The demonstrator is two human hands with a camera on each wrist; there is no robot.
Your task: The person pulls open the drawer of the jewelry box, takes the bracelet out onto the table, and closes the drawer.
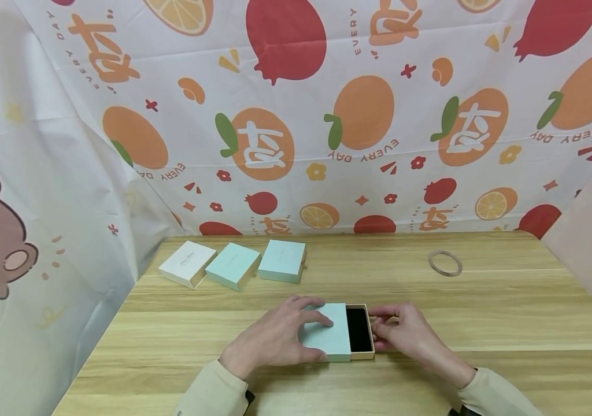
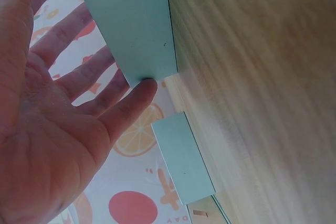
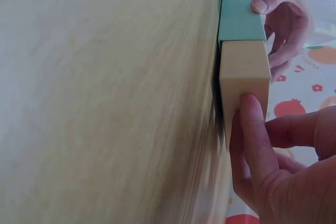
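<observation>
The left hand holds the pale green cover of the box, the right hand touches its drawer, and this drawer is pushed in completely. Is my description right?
Not quite: the drawer is partly out of the pale green cover, its black inside visible in the head view. The left hand does hold the cover, and the right hand touches the drawer.

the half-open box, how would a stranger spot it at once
On the wooden table, find the left hand and right hand at the front. Between them sits a mint box; unlike the three boxes behind, its black-lined drawer is partly out.
</observation>
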